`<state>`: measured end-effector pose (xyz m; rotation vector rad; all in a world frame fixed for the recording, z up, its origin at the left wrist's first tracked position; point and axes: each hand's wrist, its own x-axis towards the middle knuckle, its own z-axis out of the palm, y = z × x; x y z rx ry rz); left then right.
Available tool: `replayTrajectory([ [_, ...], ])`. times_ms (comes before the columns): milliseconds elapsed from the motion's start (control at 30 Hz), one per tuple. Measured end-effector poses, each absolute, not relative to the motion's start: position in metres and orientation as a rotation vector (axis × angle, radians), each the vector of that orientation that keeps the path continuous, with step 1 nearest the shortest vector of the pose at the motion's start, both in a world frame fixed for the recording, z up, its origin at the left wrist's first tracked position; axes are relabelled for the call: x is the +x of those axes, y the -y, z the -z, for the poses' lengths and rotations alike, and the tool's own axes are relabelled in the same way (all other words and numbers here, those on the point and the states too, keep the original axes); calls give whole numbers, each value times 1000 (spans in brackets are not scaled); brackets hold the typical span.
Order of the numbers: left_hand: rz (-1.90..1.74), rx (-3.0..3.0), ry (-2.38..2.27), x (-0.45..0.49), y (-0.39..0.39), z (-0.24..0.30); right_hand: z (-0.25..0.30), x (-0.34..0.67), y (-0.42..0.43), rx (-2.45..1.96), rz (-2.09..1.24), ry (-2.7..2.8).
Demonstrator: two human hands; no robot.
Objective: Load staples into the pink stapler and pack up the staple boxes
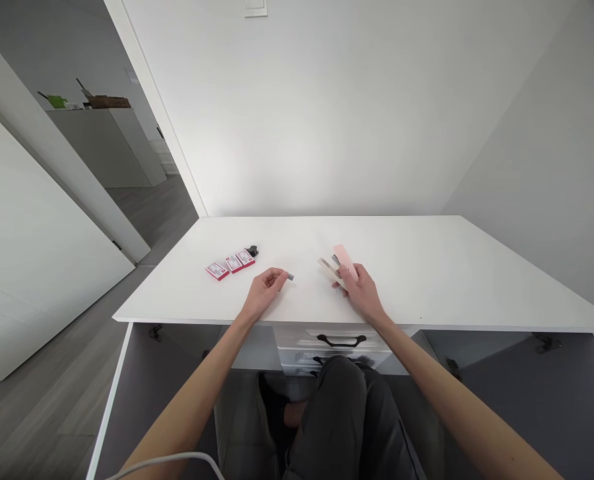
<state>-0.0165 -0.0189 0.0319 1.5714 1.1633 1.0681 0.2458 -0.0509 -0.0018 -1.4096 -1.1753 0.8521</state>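
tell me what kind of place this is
Probably a room in a home, perhaps a study or bedroom: a white desk with drawers beneath it stands against a wall, and a door frame opens onto another space.

Three boxes [234,264] lie left of the fingers [277,273].
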Motion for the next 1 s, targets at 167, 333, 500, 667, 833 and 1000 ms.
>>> replayTrajectory([
  [167, -1070, 1588, -1165, -16, 19, -32, 5, 246, 50, -1395, -859, 1190],
  [333, -1052, 1600, -1165, -17, 19, -31, 1, 244, 52, -1388, -864, 1202],
  [500, -1056, 1616, -1170, -18, 17, -28, 1, 244, 52, -1395, -861, 1204],
  [667, -1061, 1632, -1169, -19, 14, -23, 4, 245, 52, -1409, -860, 1194],
  [833, -1104, 1654, -1242, -18, 14, -18, 5, 245, 52, -1387, -857, 1191],
  [1000, -1104, 1694, -1316, -18, 17, -16, 7, 247, 52, -1368, -879, 1198],
])
